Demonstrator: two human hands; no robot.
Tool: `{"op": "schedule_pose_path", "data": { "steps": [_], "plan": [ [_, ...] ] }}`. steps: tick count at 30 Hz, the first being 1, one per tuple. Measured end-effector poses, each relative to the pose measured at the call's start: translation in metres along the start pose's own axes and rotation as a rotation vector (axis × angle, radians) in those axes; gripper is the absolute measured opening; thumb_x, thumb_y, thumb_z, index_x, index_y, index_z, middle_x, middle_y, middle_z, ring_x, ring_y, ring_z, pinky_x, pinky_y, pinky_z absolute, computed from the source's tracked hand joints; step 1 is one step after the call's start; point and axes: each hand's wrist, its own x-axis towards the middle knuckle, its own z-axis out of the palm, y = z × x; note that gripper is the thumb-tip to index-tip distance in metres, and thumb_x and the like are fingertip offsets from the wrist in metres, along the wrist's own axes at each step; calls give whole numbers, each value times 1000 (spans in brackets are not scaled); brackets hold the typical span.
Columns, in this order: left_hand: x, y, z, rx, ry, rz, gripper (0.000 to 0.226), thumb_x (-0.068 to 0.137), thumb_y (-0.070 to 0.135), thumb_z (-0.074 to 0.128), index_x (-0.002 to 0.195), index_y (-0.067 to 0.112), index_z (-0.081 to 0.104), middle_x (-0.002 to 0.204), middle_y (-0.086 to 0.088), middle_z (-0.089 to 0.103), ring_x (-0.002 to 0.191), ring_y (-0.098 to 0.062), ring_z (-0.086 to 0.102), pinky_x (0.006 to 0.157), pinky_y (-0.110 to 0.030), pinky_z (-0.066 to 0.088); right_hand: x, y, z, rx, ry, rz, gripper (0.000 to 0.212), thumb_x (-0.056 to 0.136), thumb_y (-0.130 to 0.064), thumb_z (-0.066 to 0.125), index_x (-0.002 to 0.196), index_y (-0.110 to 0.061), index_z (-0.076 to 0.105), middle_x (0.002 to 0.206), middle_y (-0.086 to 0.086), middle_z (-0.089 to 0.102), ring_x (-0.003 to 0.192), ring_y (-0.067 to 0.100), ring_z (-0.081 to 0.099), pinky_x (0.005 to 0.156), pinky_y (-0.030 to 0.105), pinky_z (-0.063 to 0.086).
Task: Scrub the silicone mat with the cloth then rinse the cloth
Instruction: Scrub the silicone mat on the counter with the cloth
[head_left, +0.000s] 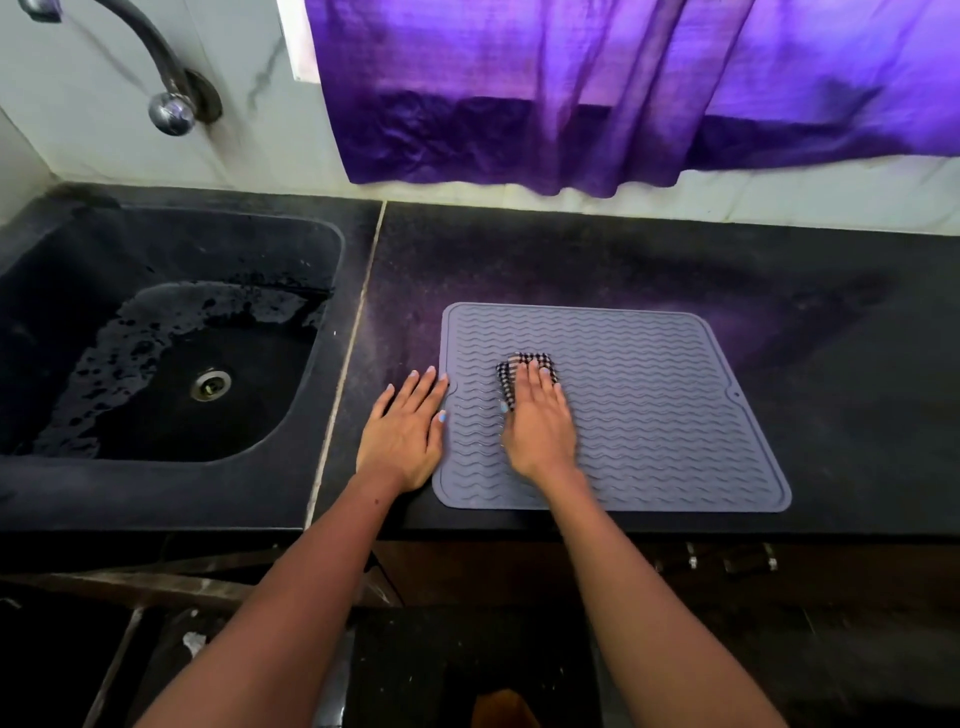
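mat: the grey silicone mat (649, 415) is lying flat on the black counter (571, 260), right of the sink (171, 332).
cloth: the checked cloth (511, 371) is sitting on the mat's left half, under the right hand.
right hand: the right hand (537, 421) is pressing on the cloth with straight fingers.
left hand: the left hand (402, 434) is lying flat, fingers straight, touching the mat's left edge.
wall: a purple curtain (623, 88) is hanging behind; a tap (166, 78) is sticking out above the sink.

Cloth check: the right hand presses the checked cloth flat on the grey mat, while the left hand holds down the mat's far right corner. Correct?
Not quite. In the head view the left hand lies flat at the mat's left edge, beside the sink, not at the far right corner. The rest holds: the right hand presses the checked cloth on the grey mat.
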Motion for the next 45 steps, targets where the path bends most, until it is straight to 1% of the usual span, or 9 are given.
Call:
{"op": "schedule_pose_path", "data": {
  "steps": [6,10,13,21,26,31,36,40,45],
  "plan": [
    [6,3,-1,106,-11,50,77,80,49,-11,150,18,2,158,0,0,146,-14,-3,119,-38,-6,11,7,-8,-18,-146,-78,66,95,-17,40,150,-12,5,159,3,2,147,14,-1,119,29,-2],
    [10,0,-2,60,-31,69,80,78,52,-11,150,20,1,158,1,0,146,-13,-2,118,-37,-5,21,14,-34,831,-101,246,44,98,-11,40,142,-17,39,145,7,44,108,16,54,88,26,46],
    [15,-3,-3,-120,44,-4,81,80,54,-5,147,23,25,155,4,22,144,-10,15,118,-33,5,33,30,-59,1251,87,484,39,99,-11,38,137,-14,46,135,13,52,101,21,58,83,27,47],
    [22,2,-1,-44,135,12,65,89,42,13,137,14,46,140,-10,47,131,-26,41,109,-44,29,8,48,-27,-10,-3,19,59,97,-18,38,150,-11,12,158,6,10,147,19,8,120,32,3],
    [30,-1,2,37,95,47,70,87,45,10,144,12,35,145,-15,39,135,-32,34,114,-45,21,16,62,-27,-17,-53,-41,65,95,-20,42,150,-14,7,159,2,6,147,13,3,117,26,-3],
    [36,-3,3,30,-11,-64,81,75,56,-10,149,30,9,159,0,6,146,-15,2,118,-37,-1,23,66,-40,476,-17,97,50,95,-14,47,143,-22,36,151,-5,32,138,15,32,116,33,23],
    [36,-1,4,-5,35,-100,69,84,52,2,148,32,20,158,1,15,146,-15,9,118,-36,2,42,81,-71,1519,126,581,35,96,-6,42,130,-1,50,103,12,63,77,18,57,75,30,49],
    [37,0,5,40,23,-102,64,86,48,4,148,33,14,159,-1,8,146,-16,4,118,-37,2,32,93,-89,897,417,526,42,96,-14,46,138,-15,45,129,4,58,114,21,55,94,29,42],
    [37,0,5,44,46,-75,72,81,53,-5,148,34,14,159,-5,-2,146,-19,-4,118,-41,-2,14,102,-44,28,123,190,61,93,-16,47,148,-13,21,154,8,26,141,22,27,118,33,20]
  ]
}}
